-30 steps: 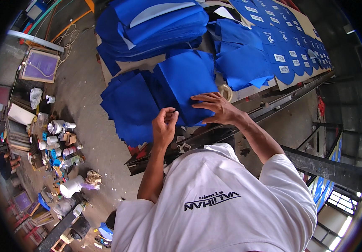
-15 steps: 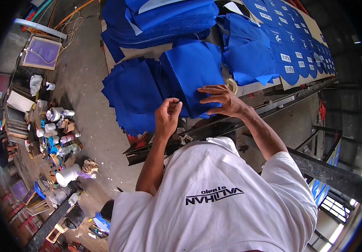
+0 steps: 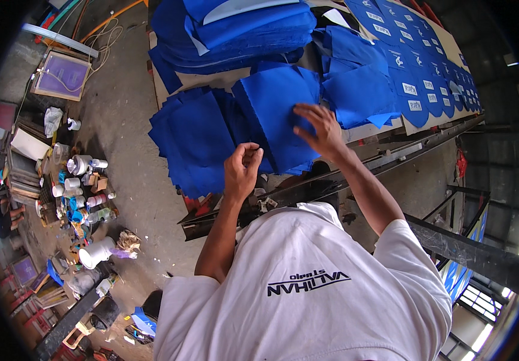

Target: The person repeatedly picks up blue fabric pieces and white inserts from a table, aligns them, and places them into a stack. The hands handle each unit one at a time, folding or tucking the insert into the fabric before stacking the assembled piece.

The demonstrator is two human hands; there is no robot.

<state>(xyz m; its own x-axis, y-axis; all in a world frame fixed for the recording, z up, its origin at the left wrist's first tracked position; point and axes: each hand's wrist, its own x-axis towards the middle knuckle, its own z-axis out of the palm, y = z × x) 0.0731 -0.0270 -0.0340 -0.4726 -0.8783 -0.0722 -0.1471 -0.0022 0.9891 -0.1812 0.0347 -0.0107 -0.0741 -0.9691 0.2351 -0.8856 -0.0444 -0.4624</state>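
A blue fabric sheet (image 3: 274,111) lies on top of a stack in front of me, its left edge running down toward my left hand. My left hand (image 3: 242,171) is at that edge's lower end, thumb and fingers pinched together; what they hold, if anything, is hidden. Over the right side of the sheet is my right hand (image 3: 324,132), its fingers spread apart and gripping nothing. Whether its fingertips touch the cloth I cannot tell. Left of the sheet, a fanned pile of blue fabric pieces (image 3: 190,138) reaches the table's near left corner.
A tall blue fabric stack (image 3: 235,45) stands behind. More blue pieces (image 3: 362,90) lie to the right, beside printed blue panels (image 3: 416,90). A dark metal rail (image 3: 386,157) runs along the table's near edge. Tubs, including a white bucket (image 3: 96,253), clutter the floor at left.
My right hand has moved up and slightly right over the sheet, covering the pale ring-shaped roll seen beside it before. My left hand stays pinched at the sheet's edge.
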